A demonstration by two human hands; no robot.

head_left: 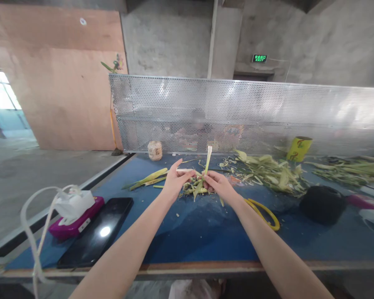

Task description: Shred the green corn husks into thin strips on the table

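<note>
Both hands meet at mid-desk over a small clump of green trimmings. The left hand (174,179) has its grip pinched shut on a pale strip (185,170) lying flat toward the right hand. The right hand (216,185) has its grip closed around the base of a pale green stalk (208,158) that stands upright above the fingers.

By the look of it, the work is well along: a big heap of peeled leaves (268,170) sits to the right, while a few whole stalks (148,178) wait at left on the blue desk (190,232). Yellow-handled scissors (263,211) lie beside the right forearm.

Writing: a green sign (259,58) on the far wall reads "EXIT". The yellow cup (298,148) has a red mark, unreadable.
</note>
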